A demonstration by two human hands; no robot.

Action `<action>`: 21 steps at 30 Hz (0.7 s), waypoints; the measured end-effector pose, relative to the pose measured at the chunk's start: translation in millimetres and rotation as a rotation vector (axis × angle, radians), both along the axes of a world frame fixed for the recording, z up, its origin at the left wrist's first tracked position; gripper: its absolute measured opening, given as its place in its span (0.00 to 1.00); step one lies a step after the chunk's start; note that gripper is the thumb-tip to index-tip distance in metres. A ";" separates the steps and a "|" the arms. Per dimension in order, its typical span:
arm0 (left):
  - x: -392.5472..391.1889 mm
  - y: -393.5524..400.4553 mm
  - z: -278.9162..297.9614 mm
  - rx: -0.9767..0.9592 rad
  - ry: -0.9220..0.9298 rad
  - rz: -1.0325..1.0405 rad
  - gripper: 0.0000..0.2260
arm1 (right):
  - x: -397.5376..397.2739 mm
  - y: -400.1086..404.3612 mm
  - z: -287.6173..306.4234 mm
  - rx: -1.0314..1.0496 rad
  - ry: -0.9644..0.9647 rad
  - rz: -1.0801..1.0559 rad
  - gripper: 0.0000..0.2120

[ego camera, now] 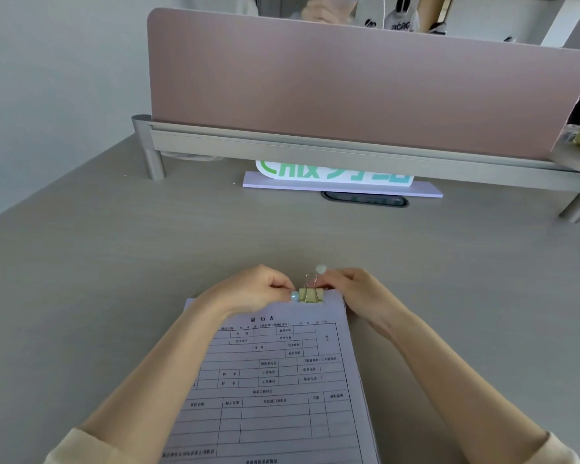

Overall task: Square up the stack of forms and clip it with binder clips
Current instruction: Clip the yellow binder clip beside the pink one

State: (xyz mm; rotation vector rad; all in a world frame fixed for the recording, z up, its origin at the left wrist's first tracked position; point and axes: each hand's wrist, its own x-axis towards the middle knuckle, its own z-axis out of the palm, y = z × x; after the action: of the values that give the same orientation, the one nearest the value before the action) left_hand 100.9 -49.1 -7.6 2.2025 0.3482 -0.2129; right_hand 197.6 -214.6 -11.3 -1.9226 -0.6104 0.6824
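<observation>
A stack of printed forms [275, 390] lies on the desk in front of me, its edges lined up. A gold binder clip [310, 295] sits clamped on the far edge of the stack, one wire handle standing up. My left hand [252, 289] rests on the top left of the stack, its fingertips touching the clip's left side. My right hand [352, 289] holds the far right corner of the stack, with fingers pinching the clip's raised handle.
The grey desk [114, 262] spreads all around the forms. At the back stands a pink divider panel [349, 88] on a metal rail, with a white and green sign [335, 177] and a dark cable slot [365, 199] under it.
</observation>
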 end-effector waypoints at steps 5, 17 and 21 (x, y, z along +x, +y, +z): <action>2.5 -4.2 -7.0 0.023 -0.008 -0.007 0.09 | -3.9 0.5 0.6 -0.036 -0.010 -0.044 0.18; 2.1 -2.3 -4.2 0.026 -0.050 0.025 0.09 | -14.9 -3.5 -0.2 -0.027 -0.127 0.118 0.24; 1.3 -6.3 -0.4 0.052 -0.065 -0.006 0.08 | -0.4 -10.0 -0.1 -0.035 -0.045 0.140 0.26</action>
State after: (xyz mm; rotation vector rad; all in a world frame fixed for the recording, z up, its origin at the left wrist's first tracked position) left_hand 102.2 -55.4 -8.1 2.2563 0.3149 -0.1369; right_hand 197.2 -224.6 -11.3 -1.9452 -0.7717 0.7441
